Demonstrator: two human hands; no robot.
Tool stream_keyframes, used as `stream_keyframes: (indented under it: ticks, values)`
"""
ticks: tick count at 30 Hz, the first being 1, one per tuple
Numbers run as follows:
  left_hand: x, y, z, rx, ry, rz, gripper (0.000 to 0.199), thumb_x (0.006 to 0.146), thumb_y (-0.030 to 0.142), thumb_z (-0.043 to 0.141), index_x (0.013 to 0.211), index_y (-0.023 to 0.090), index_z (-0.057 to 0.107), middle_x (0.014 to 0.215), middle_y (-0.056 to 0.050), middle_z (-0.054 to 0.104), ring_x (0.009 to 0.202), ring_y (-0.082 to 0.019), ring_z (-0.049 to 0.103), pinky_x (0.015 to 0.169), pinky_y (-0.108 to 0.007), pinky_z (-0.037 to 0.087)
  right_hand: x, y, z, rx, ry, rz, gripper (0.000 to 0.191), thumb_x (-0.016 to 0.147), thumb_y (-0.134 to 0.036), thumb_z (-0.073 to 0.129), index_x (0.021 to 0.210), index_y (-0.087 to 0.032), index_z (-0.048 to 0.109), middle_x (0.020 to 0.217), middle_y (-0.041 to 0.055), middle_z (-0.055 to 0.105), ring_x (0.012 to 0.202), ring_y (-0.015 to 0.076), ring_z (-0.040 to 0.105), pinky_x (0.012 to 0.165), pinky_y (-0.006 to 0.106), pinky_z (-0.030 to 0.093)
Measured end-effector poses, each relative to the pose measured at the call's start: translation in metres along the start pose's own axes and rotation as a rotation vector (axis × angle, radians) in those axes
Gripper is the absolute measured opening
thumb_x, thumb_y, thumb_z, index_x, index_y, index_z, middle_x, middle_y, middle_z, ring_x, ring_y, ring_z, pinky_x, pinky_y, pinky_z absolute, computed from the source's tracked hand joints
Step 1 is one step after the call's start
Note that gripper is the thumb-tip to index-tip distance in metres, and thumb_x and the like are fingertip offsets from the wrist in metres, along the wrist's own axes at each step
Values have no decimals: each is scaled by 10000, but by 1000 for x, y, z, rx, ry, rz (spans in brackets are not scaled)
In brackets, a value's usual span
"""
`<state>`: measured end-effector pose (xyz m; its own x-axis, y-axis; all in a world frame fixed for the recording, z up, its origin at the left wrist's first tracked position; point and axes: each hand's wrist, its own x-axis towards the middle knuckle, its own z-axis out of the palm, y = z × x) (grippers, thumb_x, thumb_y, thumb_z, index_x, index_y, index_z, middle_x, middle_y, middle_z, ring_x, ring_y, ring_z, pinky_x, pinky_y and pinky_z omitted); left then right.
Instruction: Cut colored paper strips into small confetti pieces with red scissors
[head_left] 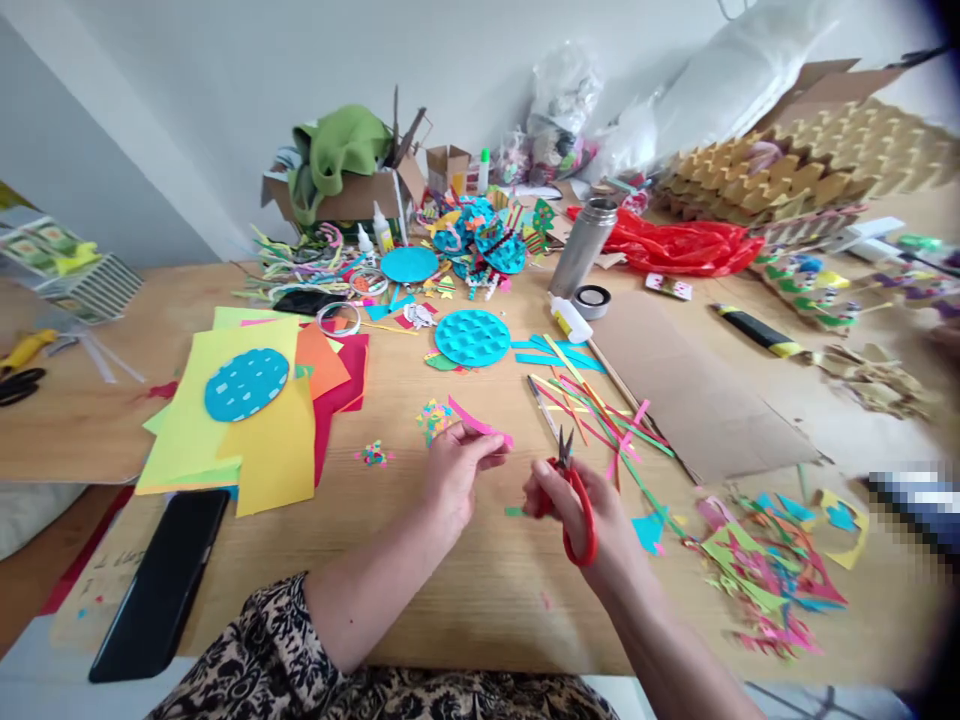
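Note:
My left hand [459, 470] pinches a narrow pink paper strip [480, 424] above the middle of the table. To its right, my right hand [589, 510] grips a pair of red-handled scissors [576, 515], whose dark blades point up and away from me. The blades are apart from the strip. Small cut paper pieces [433, 420] in several colours lie just beyond my left hand, and another little heap [375, 454] sits to its left. Thin coloured paper strips [592, 400] are scattered beyond the scissors. A blue textured oval [472, 338] rests farther back.
Coloured paper sheets [277, 450] bear a spotted blue oval [247, 385] at left, with a black phone [161, 590] nearer me. At right are a cardboard sheet [675, 390], a utility knife [756, 330] and paper scraps [780, 570]. A steel flask [583, 248] stands behind.

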<state>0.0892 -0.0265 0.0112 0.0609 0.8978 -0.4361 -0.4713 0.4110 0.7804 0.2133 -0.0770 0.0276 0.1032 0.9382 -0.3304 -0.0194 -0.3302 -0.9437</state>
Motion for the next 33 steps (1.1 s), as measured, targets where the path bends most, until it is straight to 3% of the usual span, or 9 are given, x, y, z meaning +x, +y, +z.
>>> stream_keyframes:
  ticks: [3,6,11,15,18,22,26,29,33]
  values:
    - [6,13,-20,-79,80,39,153,573,177,735,678,117,641,672,-44,674,653,-146,631,676,-283,497,33,-11,23,-31,16,-130,357,617,-447,733,701,-177,514,637,10,593,606,139,547,578,245,428]
    - [7,22,-35,-148,113,74,165,563,175,750,685,111,660,713,-56,685,685,-148,632,678,-272,489,57,-14,52,0,-63,-142,355,590,-427,734,690,-182,498,616,4,582,579,140,534,547,251,409]
    - [10,27,-48,-192,45,169,145,603,179,736,707,108,664,749,-60,686,705,-147,627,675,-267,476,67,-12,78,123,-146,-146,277,619,-335,713,695,-180,496,575,-22,547,553,122,507,553,243,404]
    - [14,27,-59,-108,-28,270,179,631,165,715,796,134,655,738,-40,681,655,-138,617,667,-281,469,72,-10,75,198,-222,-211,181,672,-262,676,692,-175,518,585,-21,545,566,119,495,574,240,400]
    - [19,32,-68,-62,-139,268,284,644,149,687,927,142,660,795,-54,688,670,-153,630,690,-307,479,81,-7,66,258,-363,-275,125,716,-242,647,709,-175,541,615,-12,555,597,128,502,603,254,406]
    - [27,43,-81,-124,-352,20,303,694,235,615,965,108,662,800,-103,696,670,-211,651,594,-331,504,90,-4,52,228,-561,-300,109,736,-215,644,759,-186,541,639,-15,553,615,130,501,599,256,391]
    - [30,50,-90,-89,-559,-240,535,775,522,461,897,45,670,801,-178,694,668,-264,660,517,-342,504,91,-2,45,130,-671,-240,184,700,-174,677,787,-190,517,728,-20,538,621,116,502,585,248,391]
    - [26,50,-88,84,-522,-236,512,743,536,545,837,49,675,727,-157,687,605,-218,647,492,-287,491,87,-2,44,74,-688,-196,223,681,-178,694,796,-188,503,728,-28,522,617,108,503,575,237,391]
    - [17,44,-81,270,-394,-149,301,612,334,750,762,87,667,632,-86,668,510,-150,606,487,-246,476,82,-7,48,34,-642,-196,282,643,-258,731,738,-182,476,687,-34,519,586,98,490,561,228,396]
